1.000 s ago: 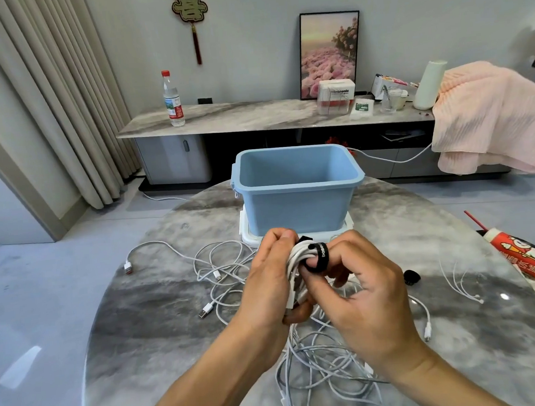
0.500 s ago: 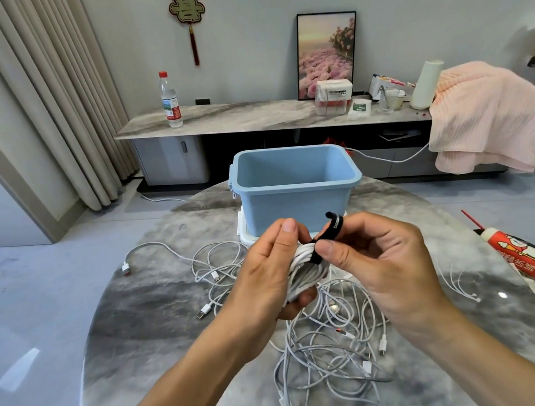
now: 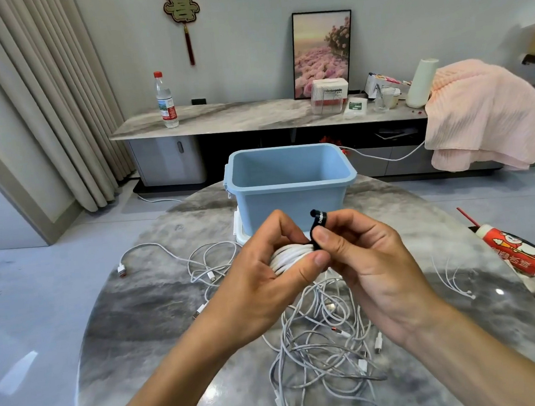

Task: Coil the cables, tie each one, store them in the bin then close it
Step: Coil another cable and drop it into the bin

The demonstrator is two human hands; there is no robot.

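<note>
**Strap pulled taut over the first coil**

Meanwhile, a loose cable [image 3: 154,248] with a red-marked plug is left stretched across the left of the counter [image 3: 141,325], apparently not yet dealt with. Next to it, the left hand [image 3: 263,286] is held above the counter with its fingers [image 3: 281,230] and thumb curled round a coiled white cable [image 3: 291,255], so that the loops are kept bunched and cannot spring apart. Just to its right, the black strap [image 3: 318,223] is pinched between the thumb and forefinger of the right hand [image 3: 370,268] and drawn upward from the coil; it is judged that this is done to take up slack before the strap is wrapped and fastened. The tie is therefore not yet made.

Beneath both hands a tangle of white cables [image 3: 322,352] is spread on the counter, so most of the coiling is judged to lie ahead. Behind the hands the blue bin [image 3: 291,197] is set open and near, seemingly on its white lid [image 3: 238,230], and nothing can be seen inside it. Further right, thin white leads [image 3: 451,279] are laid apart from the pile, and a red-and-white packet [image 3: 513,250] is placed at the counter's right edge
</note>
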